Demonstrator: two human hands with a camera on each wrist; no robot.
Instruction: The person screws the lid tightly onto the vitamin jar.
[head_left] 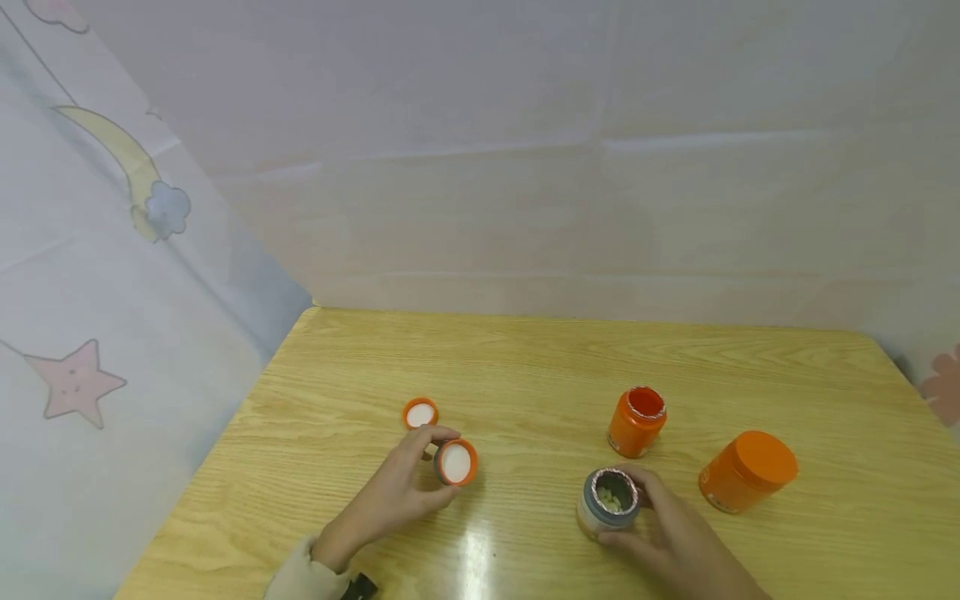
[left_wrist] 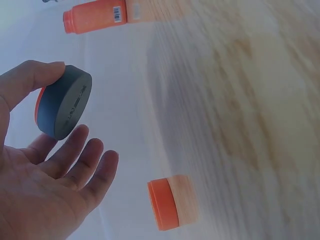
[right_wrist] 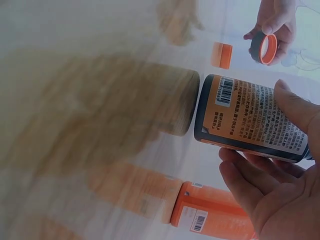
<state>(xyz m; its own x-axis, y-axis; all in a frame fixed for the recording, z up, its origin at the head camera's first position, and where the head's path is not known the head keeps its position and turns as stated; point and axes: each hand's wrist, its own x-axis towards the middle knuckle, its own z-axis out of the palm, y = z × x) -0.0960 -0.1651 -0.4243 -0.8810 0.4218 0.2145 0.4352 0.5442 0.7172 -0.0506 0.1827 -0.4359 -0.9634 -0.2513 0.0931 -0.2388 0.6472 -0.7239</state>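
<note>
Pinched between thumb and finger of my left hand [head_left: 405, 487] is a round jar lid [head_left: 456, 462], dark grey outside with an orange rim and white liner. In the left wrist view its grey top [left_wrist: 70, 102] faces the camera. My right hand [head_left: 667, 529] grips a dark grey jar [head_left: 600, 508] around its side. Its mouth is uncovered, and small pale pieces lie inside. The right wrist view shows the jar's orange label [right_wrist: 250, 115] with printed text and a barcode. An orange lid [head_left: 420, 412] lies liner up on the table just beyond my left hand.
An uncovered orange jar [head_left: 636, 423] stands behind the grey jar. Farther right is a larger orange jar [head_left: 746, 472] with its lid on. The wooden table [head_left: 525, 367] ends at a pale cloth backdrop [head_left: 525, 233] behind and at the left.
</note>
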